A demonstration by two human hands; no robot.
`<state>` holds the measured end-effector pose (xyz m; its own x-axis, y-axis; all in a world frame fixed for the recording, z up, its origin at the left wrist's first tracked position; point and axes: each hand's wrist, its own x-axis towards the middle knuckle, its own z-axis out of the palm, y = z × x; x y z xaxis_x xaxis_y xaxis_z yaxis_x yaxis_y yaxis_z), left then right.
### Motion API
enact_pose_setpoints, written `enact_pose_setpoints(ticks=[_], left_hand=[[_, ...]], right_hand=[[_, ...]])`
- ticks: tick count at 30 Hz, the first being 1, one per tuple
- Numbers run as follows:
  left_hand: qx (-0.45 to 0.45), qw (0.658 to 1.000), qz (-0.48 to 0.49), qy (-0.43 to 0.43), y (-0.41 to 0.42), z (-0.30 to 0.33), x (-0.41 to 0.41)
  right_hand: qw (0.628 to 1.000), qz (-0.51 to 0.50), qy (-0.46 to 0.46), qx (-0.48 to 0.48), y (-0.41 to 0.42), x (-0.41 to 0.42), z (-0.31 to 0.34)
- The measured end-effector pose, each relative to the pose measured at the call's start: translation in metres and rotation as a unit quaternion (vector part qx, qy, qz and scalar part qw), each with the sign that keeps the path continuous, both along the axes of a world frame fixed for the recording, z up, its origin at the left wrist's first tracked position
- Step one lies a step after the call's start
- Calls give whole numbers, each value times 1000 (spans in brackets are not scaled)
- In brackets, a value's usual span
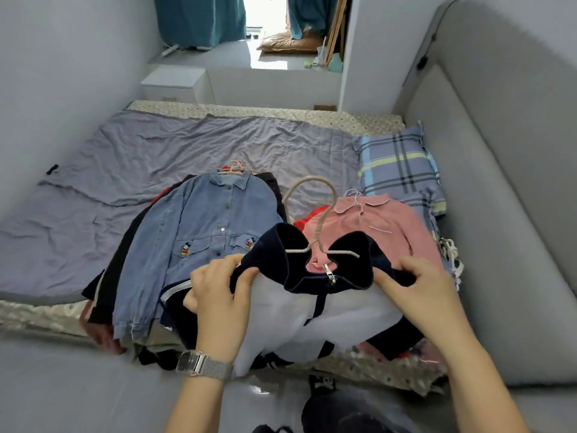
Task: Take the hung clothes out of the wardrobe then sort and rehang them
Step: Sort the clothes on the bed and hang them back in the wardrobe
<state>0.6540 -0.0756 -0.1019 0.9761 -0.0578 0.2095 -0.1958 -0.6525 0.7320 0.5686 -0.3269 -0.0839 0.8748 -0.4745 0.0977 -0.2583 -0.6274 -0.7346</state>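
Two hands grip a navy-collared white jacket (315,310) on its beige hanger (315,214) above the bed (156,151): left hand (218,295) and right hand (418,292) each curl fingers round a shoulder. Behind lie a denim shirt (199,239) and pink shirt (374,226).

Two bare forearms, no sleeves showing, left hand (218,295), right hand (427,295), silver mesh-band wristwatch (203,364) on left wrist
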Motion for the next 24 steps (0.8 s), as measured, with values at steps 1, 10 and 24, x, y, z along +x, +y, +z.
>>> enact_pose_setpoints(ticks=[1, 10, 24], left_hand=[[-6, 1000, -13, 7, -3, 3, -6], [-71, 986, -143, 46, -53, 11, -36], [-63, 987, -117, 93, -66, -34, 16]], right_hand=[[1000, -11, 0, -8, -2, -12, 3], [988, -152, -12, -39, -35, -85, 36], [990, -133, 44, 13, -77, -51, 5]])
